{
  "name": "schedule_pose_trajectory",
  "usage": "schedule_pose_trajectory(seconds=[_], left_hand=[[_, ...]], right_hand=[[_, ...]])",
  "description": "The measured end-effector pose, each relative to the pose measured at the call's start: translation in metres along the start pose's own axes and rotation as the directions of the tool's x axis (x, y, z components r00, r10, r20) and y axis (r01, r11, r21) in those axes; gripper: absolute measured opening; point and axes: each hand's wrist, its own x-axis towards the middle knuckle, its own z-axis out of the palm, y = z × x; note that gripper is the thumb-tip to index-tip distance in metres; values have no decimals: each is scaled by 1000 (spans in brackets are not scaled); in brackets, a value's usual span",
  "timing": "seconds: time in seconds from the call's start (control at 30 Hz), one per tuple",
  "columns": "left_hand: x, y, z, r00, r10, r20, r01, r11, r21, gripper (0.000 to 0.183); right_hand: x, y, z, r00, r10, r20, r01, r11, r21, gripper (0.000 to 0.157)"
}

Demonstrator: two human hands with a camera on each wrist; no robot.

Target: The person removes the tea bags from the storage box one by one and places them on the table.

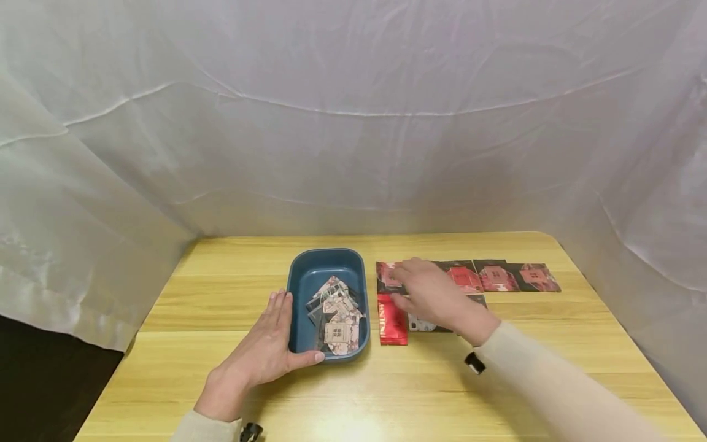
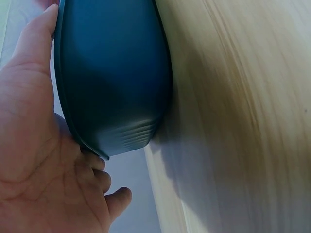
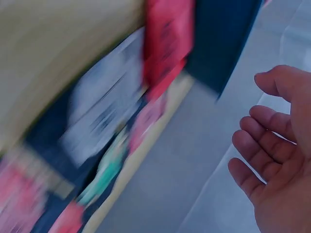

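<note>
A blue rectangular tub [image 1: 295,288] stands on the wooden table, with several pale patterned sachets [image 1: 339,325] piled inside. My left hand [image 1: 262,344] rests against its near left side, fingers straight along the wall and thumb at the front rim; the left wrist view shows the tub's outer wall [image 2: 112,73] beside the palm. Over the sachets on the right hovers my right hand [image 1: 433,294], holding nothing, fingers loosely bent in the right wrist view. Below its fingertips lie a red upright packet [image 1: 393,322] and a dark-red sachet [image 1: 388,279]. A black-and-white sachet [image 1: 422,325] is partly hidden under the hand.
A back row of dark sachets with red patterns continues right, among them a red-labelled sachet [image 1: 464,277], a middle one [image 1: 497,277] and the end one [image 1: 534,277]. Grey-white cloth [image 1: 353,153] hangs behind and on both sides of the table [image 1: 221,276].
</note>
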Motion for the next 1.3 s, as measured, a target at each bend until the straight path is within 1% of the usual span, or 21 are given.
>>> schedule_pose_trajectory(seconds=[0.13,0.23,0.3,0.37,0.47,0.57,0.63,0.67,0.73,0.87,0.97,1.03,1.1,1.13,1.23,1.3], left_hand=[[-1,-1,2,1000,6,-13,-6,1000,14,134],[-2,-1,3,1000,15,-19,-14,1000,21,134],[-2,-1,4,1000,20,-23,-19,1000,17,134],[-2,-1,5,999,23,-25,-23,1000,13,135],[-2,-1,6,999,28,-28,-28,1000,3,136],[-2,-1,6,999,32,-28,-32,999,2,137],[-2,-1,6,999,33,-28,-33,999,-2,137],[-2,-1,6,999,35,-27,-35,999,-2,137],[-2,-1,6,999,36,-27,-36,999,-1,138],[-2,-1,6,999,39,-27,-39,999,0,139],[-2,-1,6,999,36,-23,-36,999,-1,139],[-2,-2,6,999,35,-21,-35,999,-2,139],[-2,-2,6,999,38,-23,-38,999,-4,139],[-2,-2,6,999,40,-24,-40,999,-5,139],[-3,-2,6,999,43,-28,-43,999,-8,138],[-3,-2,6,999,45,-28,-45,999,-10,138]], right_hand=[[24,-33,6,996,-89,-12,89,996,-2,44],[36,-54,13,990,-142,16,142,989,-29,39],[42,-66,19,983,-172,57,176,982,-67,34],[46,-76,23,976,-184,118,196,976,-96,29],[49,-86,32,961,-179,210,210,968,-136,32],[51,-91,37,951,-140,274,187,970,-153,38],[53,-92,40,950,-117,289,170,972,-163,39],[54,-92,41,953,-112,283,166,970,-176,37],[57,-91,42,961,-105,255,159,967,-201,34],[63,-86,47,982,-92,165,134,956,-261,30],[66,-83,52,992,-63,112,89,966,-243,33],[68,-80,53,994,-56,96,76,974,-212,35],[68,-79,52,991,-77,106,95,980,-176,38],[68,-79,51,987,-98,124,117,979,-164,39],[68,-82,46,964,-159,215,192,971,-143,48],[68,-85,44,944,-172,282,217,967,-134,58]])
